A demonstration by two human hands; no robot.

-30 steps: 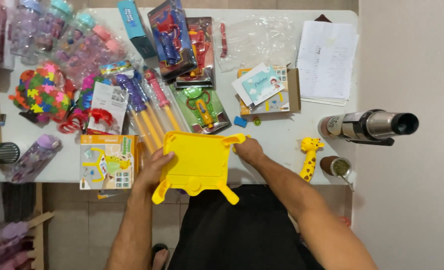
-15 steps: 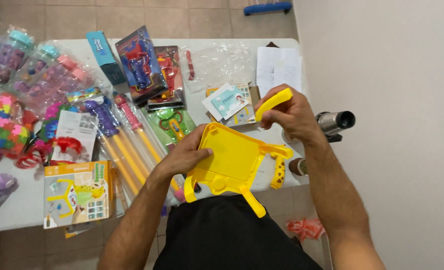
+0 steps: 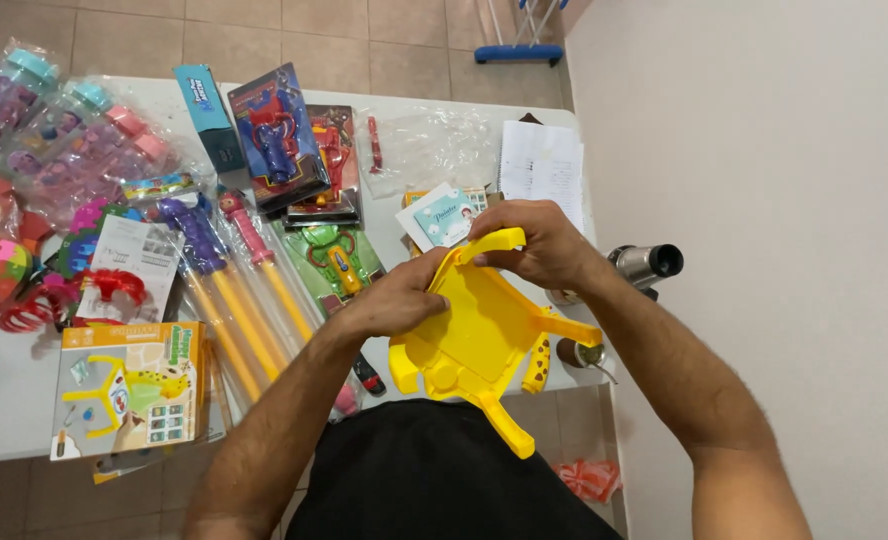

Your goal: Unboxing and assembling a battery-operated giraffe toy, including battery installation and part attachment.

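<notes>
Toy packs (image 3: 264, 230) left of chair (image 3: 479, 335).

packaged toys (image 3: 264, 200) crowd the table (image 3: 4, 420); its near-left corner lies bare.

The person is wearing a black top, its dark fabric filling the near middle of the view. Both forearms are showing bare and hairy; the left hand (image 3: 396, 300) and right hand (image 3: 536, 245) are apparently wearing no rings.
</notes>
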